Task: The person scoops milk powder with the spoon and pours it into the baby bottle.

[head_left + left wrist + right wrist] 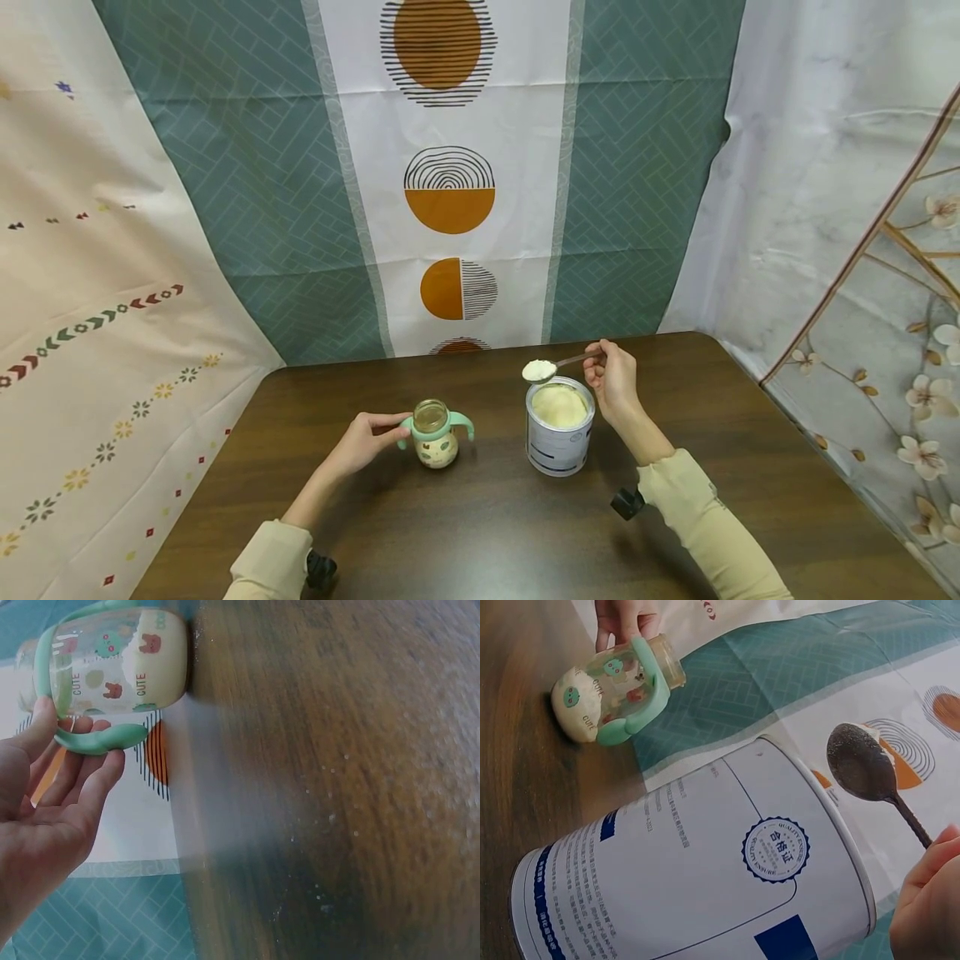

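A clear baby bottle point(437, 451) with a mint-green two-handled collar and printed cartoon animals stands uncapped on the table, pale powder in its lower part. My left hand point(363, 443) pinches its left handle point(101, 739) between thumb and fingers. To the right is a white can point(558, 450), lidless, holding pale yellow powder point(558, 406). My right hand point(613, 382) grips the handle of a spoon point(862, 763) just above the can's far rim. The spoon's bowl carries a heap of powder point(539, 370) and overlaps the can's upper left edge in the head view.
The brown wooden table point(480, 533) runs back to a patterned green and white cloth point(450, 333). Printed drapes hang on both sides. A small black device point(627, 503) is at the right wrist, another point(321, 570) at the left.
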`<state>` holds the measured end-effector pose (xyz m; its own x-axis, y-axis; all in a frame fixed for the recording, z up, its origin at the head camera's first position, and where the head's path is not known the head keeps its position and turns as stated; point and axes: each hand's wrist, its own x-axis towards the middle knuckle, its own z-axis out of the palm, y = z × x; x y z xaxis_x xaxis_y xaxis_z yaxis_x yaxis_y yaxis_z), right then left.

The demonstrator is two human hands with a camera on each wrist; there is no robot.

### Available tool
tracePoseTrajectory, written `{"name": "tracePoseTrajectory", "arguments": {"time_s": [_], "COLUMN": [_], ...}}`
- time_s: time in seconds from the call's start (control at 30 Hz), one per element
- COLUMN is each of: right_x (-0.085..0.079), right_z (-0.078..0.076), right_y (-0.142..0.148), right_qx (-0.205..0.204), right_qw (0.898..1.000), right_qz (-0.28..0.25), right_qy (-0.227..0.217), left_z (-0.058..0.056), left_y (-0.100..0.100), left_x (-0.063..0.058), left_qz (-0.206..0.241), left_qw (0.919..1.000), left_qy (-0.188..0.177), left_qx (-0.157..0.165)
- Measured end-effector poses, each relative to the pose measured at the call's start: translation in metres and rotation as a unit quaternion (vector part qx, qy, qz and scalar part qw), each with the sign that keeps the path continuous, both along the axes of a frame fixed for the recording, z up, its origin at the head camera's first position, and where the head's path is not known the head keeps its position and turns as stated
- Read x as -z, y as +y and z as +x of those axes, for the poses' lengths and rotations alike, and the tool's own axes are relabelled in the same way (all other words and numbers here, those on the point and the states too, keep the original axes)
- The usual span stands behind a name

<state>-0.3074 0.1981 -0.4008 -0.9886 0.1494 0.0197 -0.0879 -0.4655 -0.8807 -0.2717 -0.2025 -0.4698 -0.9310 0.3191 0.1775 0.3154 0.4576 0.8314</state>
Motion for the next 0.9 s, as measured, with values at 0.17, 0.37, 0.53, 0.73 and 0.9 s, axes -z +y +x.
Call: {"name": "tracePoseTrajectory", "arguments": {"time_s": [0.17, 0.37, 0.53, 0.73, 0.9], "right_x": [-0.003, -0.005, -0.007, -0.006, -0.006], "right_z": [0.0, 0.001, 0.002, 0.001, 0.0], "right_y": [-0.004, -0.008, -0.01, -0.012, -0.015], "right_qx": [-0.005, -0.011, -0.013, -0.012, -0.017], "right_qw": [1.0, 1.0, 1.0, 1.0, 1.0], "right_qz": [0.0, 0.002, 0.001, -0.001, -0.004], "right_qy": [0.005, 0.0, 0.003, 0.005, 0.002], "left_z": [0.0, 0.0, 0.0, 0.0, -0.001], "left_y": [-0.001, -0.001, -0.001, -0.001, -0.002], "left_x": [0.0, 0.001, 0.001, 0.002, 0.003], "left_qz": [0.002, 0.003, 0.0, 0.0, -0.003], "left_qw": [1.0, 1.0, 1.0, 0.9997, 0.9998], "left_qy": [-0.001, -0.001, 0.001, 0.026, 0.02], "left_qx": [0.002, 0.001, -0.001, -0.005, -0.005]}}
